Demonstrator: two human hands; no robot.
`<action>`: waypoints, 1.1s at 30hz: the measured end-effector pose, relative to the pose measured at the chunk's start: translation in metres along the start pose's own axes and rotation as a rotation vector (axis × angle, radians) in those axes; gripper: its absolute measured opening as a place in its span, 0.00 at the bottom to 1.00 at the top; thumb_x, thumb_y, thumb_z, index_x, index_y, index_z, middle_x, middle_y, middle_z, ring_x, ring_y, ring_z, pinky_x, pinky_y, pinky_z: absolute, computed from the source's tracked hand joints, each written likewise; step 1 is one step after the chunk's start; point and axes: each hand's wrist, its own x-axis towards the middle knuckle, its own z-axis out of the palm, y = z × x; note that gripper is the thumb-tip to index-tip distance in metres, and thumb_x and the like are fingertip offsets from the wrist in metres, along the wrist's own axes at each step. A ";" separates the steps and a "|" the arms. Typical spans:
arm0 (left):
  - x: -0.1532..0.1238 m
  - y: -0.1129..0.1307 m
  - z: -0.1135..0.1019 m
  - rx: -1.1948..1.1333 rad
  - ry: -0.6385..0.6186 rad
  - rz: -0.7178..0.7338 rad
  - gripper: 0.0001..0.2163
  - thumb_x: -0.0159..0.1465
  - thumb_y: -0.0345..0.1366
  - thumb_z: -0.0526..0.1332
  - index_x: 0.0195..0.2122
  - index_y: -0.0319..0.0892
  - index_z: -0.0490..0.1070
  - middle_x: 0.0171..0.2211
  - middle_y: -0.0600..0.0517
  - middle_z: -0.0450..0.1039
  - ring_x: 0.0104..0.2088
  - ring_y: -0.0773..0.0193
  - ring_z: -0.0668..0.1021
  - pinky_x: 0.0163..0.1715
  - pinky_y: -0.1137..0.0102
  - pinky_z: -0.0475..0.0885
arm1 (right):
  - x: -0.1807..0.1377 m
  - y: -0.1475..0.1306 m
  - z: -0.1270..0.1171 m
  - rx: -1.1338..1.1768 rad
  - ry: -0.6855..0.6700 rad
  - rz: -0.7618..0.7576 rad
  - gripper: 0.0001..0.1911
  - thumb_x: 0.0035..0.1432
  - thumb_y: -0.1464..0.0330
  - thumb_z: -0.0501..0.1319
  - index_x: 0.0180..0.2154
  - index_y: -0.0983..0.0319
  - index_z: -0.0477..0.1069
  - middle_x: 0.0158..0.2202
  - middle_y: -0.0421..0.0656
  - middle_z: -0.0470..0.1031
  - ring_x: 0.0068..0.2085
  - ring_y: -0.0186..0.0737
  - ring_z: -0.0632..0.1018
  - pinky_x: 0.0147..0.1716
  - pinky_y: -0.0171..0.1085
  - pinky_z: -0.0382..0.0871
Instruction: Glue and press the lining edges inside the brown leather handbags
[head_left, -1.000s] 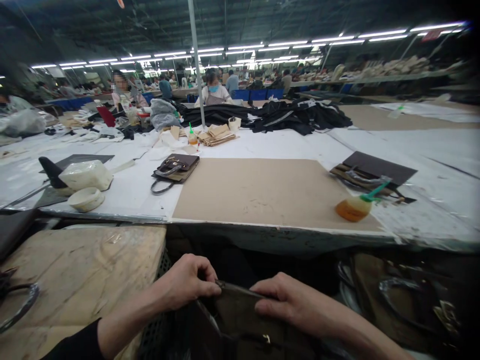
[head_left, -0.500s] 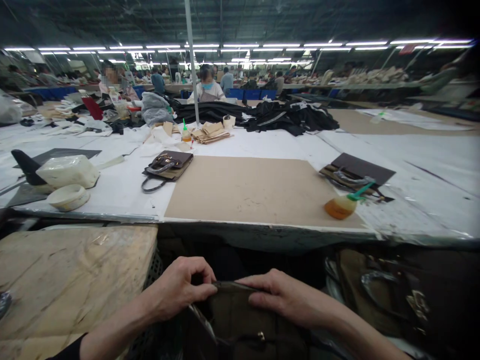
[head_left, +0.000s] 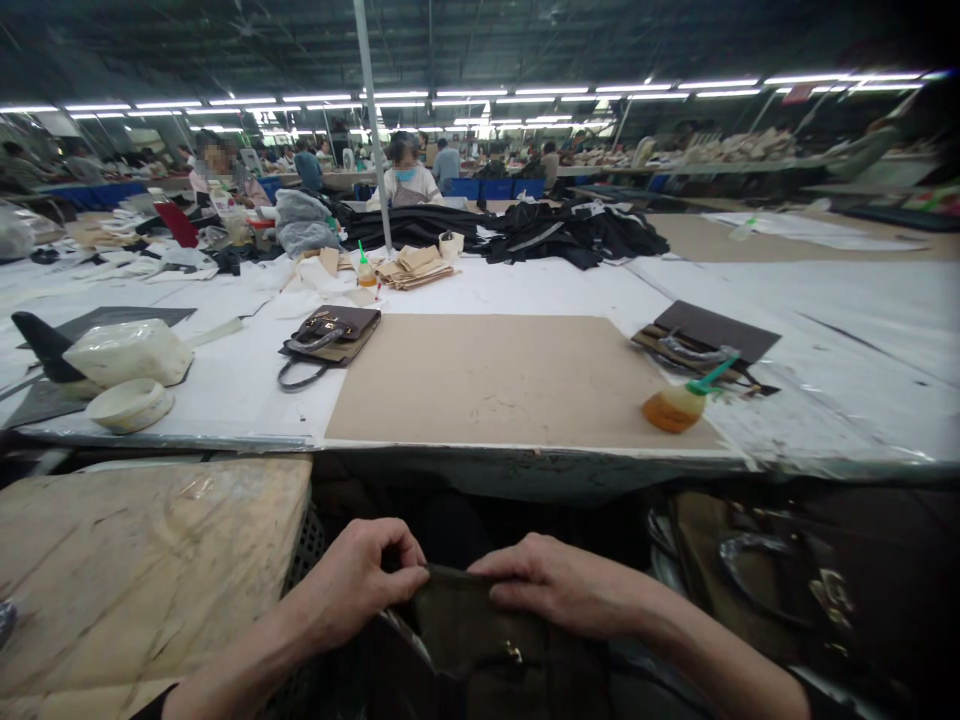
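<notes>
A dark olive-brown handbag (head_left: 480,625) with a small gold clasp lies low in front of me, below the table edge. My left hand (head_left: 375,575) pinches its top edge at the left between thumb and fingers. On the same edge, further right, my right hand (head_left: 536,580) grips with the fingers on the far side and the thumb on the near side. Part of a plastic-wrapped strap shows under my left wrist. The lower part of the bag fades into shadow.
A beige sheet (head_left: 480,375) covers the table's near part. On its right stands a glue bottle (head_left: 675,408) beside a dark bag (head_left: 709,340); another bag (head_left: 330,330) lies left. A white bowl (head_left: 129,405) sits far left, above a paper-topped crate (head_left: 150,550). More bags (head_left: 765,570) lie right.
The view has shifted slightly, so the table things sit a little further left. Both hands keep their hold on the bag's top edge, and its clasp has moved slightly down-frame... left.
</notes>
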 end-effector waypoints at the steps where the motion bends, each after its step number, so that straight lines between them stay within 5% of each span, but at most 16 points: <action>1: 0.000 -0.001 0.000 0.006 0.005 -0.010 0.05 0.59 0.34 0.65 0.28 0.40 0.73 0.31 0.55 0.79 0.33 0.64 0.77 0.33 0.73 0.68 | 0.001 0.001 0.000 0.029 -0.011 -0.014 0.16 0.64 0.66 0.56 0.50 0.56 0.78 0.34 0.37 0.78 0.33 0.36 0.74 0.34 0.31 0.63; 7: -0.002 -0.002 0.003 0.015 0.048 -0.014 0.04 0.58 0.33 0.65 0.28 0.40 0.73 0.29 0.56 0.78 0.32 0.65 0.76 0.32 0.73 0.67 | 0.010 -0.004 -0.006 0.172 -0.104 0.059 0.17 0.61 0.61 0.61 0.49 0.60 0.78 0.34 0.38 0.76 0.32 0.35 0.73 0.29 0.29 0.63; 14: -0.005 0.001 0.002 0.007 0.049 -0.030 0.04 0.57 0.34 0.65 0.28 0.40 0.73 0.28 0.55 0.77 0.31 0.64 0.75 0.30 0.72 0.66 | 0.032 -0.016 -0.004 -0.179 0.024 -0.053 0.13 0.62 0.67 0.58 0.28 0.65 0.75 0.20 0.33 0.60 0.22 0.28 0.61 0.21 0.30 0.50; 23: -0.010 0.003 -0.005 -0.149 -0.048 0.022 0.06 0.53 0.30 0.69 0.22 0.40 0.72 0.46 0.51 0.77 0.46 0.59 0.77 0.46 0.70 0.68 | 0.032 -0.016 0.005 -0.278 0.098 -0.097 0.15 0.62 0.68 0.57 0.24 0.64 0.70 0.18 0.32 0.55 0.21 0.28 0.59 0.21 0.32 0.48; 33: -0.005 -0.008 0.005 0.003 0.122 -0.086 0.06 0.56 0.36 0.66 0.25 0.40 0.73 0.29 0.54 0.79 0.30 0.64 0.76 0.30 0.72 0.66 | 0.029 -0.012 0.005 -0.168 0.067 -0.082 0.14 0.63 0.66 0.56 0.26 0.64 0.70 0.19 0.32 0.57 0.21 0.27 0.58 0.20 0.30 0.48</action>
